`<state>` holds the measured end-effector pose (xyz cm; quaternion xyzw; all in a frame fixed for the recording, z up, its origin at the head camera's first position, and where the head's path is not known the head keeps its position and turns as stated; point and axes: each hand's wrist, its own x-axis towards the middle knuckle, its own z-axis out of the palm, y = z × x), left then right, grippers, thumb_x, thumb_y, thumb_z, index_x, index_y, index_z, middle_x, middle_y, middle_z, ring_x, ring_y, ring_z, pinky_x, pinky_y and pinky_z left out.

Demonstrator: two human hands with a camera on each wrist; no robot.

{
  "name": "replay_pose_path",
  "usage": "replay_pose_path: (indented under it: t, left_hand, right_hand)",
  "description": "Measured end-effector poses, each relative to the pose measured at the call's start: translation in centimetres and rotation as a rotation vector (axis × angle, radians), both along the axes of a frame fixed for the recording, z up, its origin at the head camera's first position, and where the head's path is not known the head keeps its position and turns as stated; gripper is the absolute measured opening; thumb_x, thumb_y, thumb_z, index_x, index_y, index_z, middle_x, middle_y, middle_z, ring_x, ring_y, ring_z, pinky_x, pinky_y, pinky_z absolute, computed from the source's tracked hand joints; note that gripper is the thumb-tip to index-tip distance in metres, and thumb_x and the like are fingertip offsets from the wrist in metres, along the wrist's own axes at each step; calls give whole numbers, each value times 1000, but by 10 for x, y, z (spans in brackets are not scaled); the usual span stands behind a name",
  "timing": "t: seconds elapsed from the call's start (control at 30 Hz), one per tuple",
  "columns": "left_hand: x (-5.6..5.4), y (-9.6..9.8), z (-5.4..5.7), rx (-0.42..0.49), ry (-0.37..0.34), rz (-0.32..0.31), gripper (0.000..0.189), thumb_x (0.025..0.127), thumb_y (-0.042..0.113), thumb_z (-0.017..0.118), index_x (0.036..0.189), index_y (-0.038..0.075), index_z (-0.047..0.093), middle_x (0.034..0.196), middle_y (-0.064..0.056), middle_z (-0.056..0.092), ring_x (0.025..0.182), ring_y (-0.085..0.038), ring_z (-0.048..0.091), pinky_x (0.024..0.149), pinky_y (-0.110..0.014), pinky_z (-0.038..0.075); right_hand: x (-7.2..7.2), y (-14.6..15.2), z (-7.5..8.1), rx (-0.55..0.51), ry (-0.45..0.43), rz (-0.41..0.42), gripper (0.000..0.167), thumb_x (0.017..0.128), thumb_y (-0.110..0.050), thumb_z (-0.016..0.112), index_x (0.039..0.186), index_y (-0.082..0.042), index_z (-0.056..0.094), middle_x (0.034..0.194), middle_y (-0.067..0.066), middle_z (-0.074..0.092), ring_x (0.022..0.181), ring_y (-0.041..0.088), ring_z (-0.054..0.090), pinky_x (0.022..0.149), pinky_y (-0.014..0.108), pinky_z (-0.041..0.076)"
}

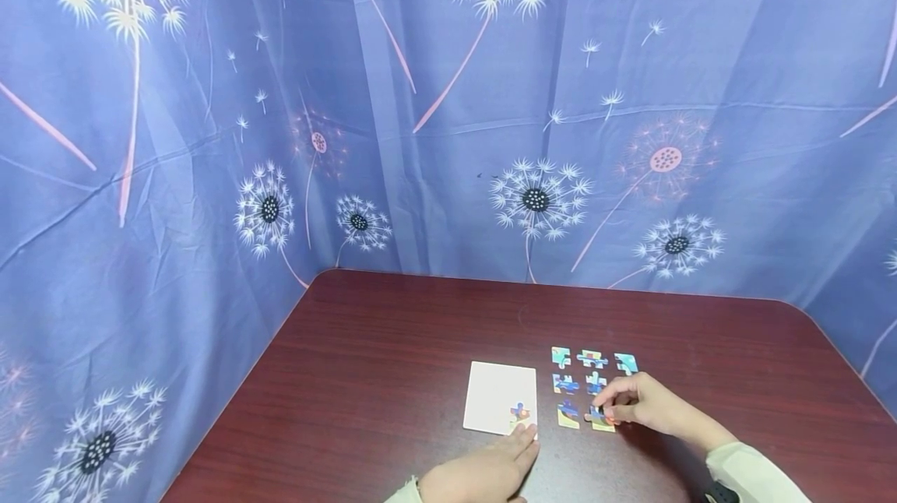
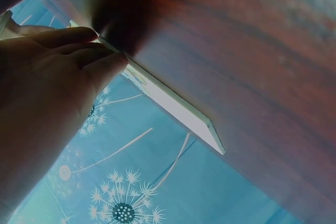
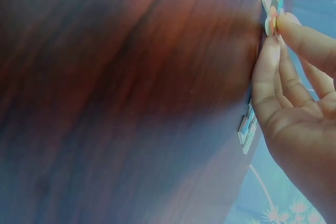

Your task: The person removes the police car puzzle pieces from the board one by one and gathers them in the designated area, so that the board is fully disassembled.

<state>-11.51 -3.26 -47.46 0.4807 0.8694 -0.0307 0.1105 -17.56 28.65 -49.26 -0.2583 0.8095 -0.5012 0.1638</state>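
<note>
A square white puzzle board (image 1: 494, 394) lies on the table, with one colourful jigsaw piece (image 1: 519, 412) in its near right corner. My left hand (image 1: 483, 468) rests its straight fingers on that corner; in the left wrist view the fingertips touch the edge of the board (image 2: 173, 106). My right hand (image 1: 648, 407) pinches a jigsaw piece (image 1: 599, 420) by its right side, between thumb and fingers. The right wrist view has this pinched piece (image 3: 272, 9) at the top, seen nearly edge-on. Whether it is lifted off the table I cannot tell.
Several other loose jigsaw pieces stand in rows right of the board, among them a lower-left piece (image 1: 568, 414) and a far right piece (image 1: 626, 364). The dark red wooden table (image 1: 392, 347) ends at a blue dandelion-print curtain (image 1: 434, 199) behind and to the left.
</note>
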Motion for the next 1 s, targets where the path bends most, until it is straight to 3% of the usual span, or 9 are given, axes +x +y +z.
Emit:
replay_pose_path:
  t: [0.43,1.0]
  left_hand:
    - [0,2,-1,3,13,-8,69,92,38,59,147,2,36,155,-12,28,144,-19,22,113,-24,25]
    - [0,0,-1,-2,-15,-5,71,95,45,50,148,2,33,157,-13,24,145,-22,19,113,-24,24]
  right_hand:
    - [1,0,2,-46,-14,27,20,91,-5,62,105,10,67,83,15,64,71,11,63,59,26,53]
    - [1,-4,2,-5,63,17,18,90,-3,63,103,9,67,80,13,65,66,8,60,52,25,50]
